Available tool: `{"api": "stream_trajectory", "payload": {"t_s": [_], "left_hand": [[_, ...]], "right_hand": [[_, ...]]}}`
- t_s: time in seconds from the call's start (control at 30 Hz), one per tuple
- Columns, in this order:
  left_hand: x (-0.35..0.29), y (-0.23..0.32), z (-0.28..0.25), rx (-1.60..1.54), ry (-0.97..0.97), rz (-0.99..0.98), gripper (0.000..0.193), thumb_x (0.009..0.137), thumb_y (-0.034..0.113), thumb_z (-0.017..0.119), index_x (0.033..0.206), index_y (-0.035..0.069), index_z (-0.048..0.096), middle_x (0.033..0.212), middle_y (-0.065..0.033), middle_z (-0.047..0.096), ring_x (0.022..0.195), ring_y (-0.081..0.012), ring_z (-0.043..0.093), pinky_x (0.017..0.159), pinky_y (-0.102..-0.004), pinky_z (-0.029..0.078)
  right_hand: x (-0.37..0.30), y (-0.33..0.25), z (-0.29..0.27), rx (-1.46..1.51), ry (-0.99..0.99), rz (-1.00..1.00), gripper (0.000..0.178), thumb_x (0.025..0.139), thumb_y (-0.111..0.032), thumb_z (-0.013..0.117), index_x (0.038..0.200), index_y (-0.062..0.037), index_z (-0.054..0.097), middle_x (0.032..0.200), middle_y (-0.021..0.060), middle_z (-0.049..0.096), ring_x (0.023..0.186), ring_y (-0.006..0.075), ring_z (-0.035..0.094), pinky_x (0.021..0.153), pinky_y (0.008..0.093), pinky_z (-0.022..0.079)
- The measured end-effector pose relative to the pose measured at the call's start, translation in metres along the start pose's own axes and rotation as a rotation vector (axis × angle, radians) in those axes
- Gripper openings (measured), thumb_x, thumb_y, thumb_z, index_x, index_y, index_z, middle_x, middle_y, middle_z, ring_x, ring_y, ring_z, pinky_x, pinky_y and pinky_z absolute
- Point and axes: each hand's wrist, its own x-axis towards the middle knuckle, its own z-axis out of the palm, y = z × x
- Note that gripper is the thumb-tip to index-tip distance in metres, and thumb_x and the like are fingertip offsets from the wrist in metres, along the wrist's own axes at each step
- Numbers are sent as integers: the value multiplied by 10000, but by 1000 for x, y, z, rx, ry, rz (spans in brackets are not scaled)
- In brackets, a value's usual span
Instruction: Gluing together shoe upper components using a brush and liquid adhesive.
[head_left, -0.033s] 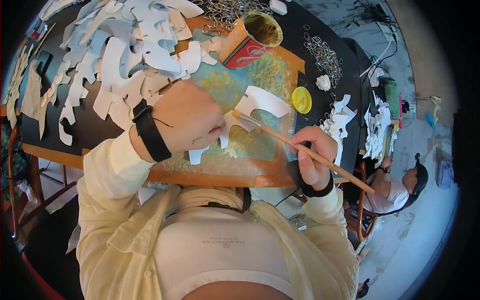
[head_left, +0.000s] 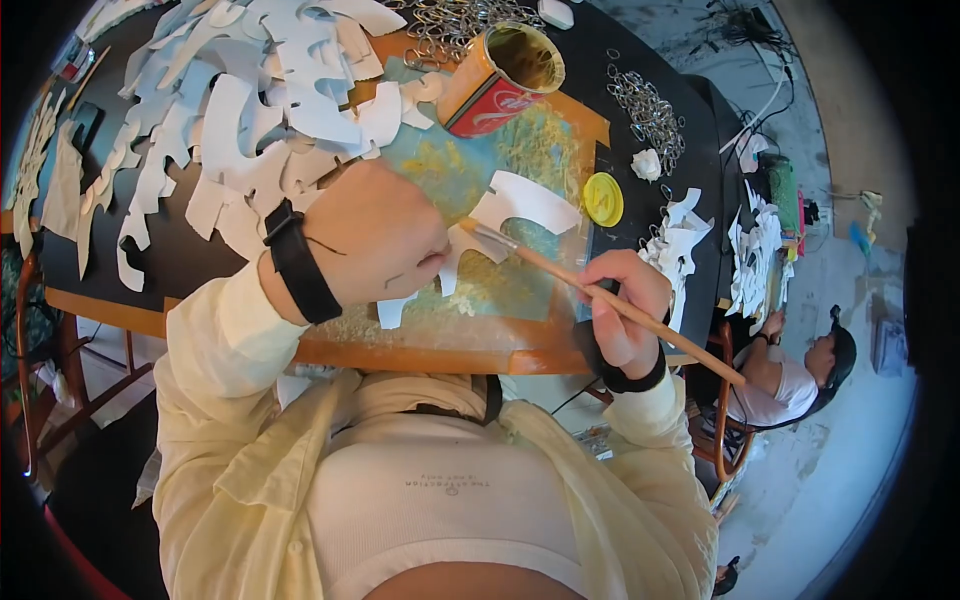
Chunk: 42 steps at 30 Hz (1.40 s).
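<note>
One slim wooden brush (head_left: 555, 267), its metal-collared tip yellowish, slants above a stained blue-green mat (head_left: 435, 155), pinched between thumb and fingers of my right hand (head_left: 645, 290). Its bristles are right at a flat white cut-out (head_left: 463, 246), set over the mat beside my curled left hand (head_left: 380, 235) (fingertips hidden, so I cannot tell its grip).

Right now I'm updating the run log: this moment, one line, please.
left hand: curled at white piece, grip hidden; right hand: holding brush; bristles: beside left hand; tin: open
</note>
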Motion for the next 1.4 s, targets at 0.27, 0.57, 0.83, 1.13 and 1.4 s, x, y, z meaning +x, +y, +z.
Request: {"api": "stream_trajectory", "payload": {"t_s": [0.27, 0.57, 0.83, 1.13, 1.4], "left_hand": [[-2, -1, 2, -2, 31, 25, 131, 673, 195, 635, 590, 97, 659, 541, -112, 562, 541, -312, 563, 540, -389, 439], [-2, 0, 2, 6, 28, 25, 142, 677, 194, 638, 579, 93, 653, 539, -116, 561, 537, -314, 563, 539, -388, 440], [-2, -1, 4, -20, 40, 35, 133, 673, 187, 637, 588, 87, 659, 547, -122, 566, 542, -319, 566, 543, -394, 445], [-2, -1, 4, -7, 44, 53, 115, 655, 180, 636, 596, 85, 663, 556, -127, 575, 544, -324, 569, 540, -393, 453], [-4, -3, 10, -4, 58, 33, 152, 698, 204, 618, 563, 136, 602, 523, -85, 521, 543, -303, 538, 556, -379, 401]], "right_hand": [[-7, 9, -10, -38, 14, 16, 156, 673, -126, 557, 786, -22, 585, 660, 89, 572, 546, 204, 555, 526, 269, 438], [-3, 8, -8, -48, -14, -3, 146, 687, -134, 553, 773, -19, 580, 665, 92, 579, 553, 207, 561, 535, 271, 441], [1, 10, -1, 20, 43, -15, 152, 684, -156, 543, 740, -17, 571, 646, 92, 564, 526, 196, 540, 506, 262, 412], [5, 9, -12, 25, 174, -54, 151, 745, -123, 520, 807, 7, 563, 677, 78, 559, 583, 136, 546, 539, 230, 415], [15, 19, -14, 68, 72, -3, 163, 772, -143, 525, 824, 8, 556, 667, 71, 556, 588, 119, 540, 547, 222, 416]]}}
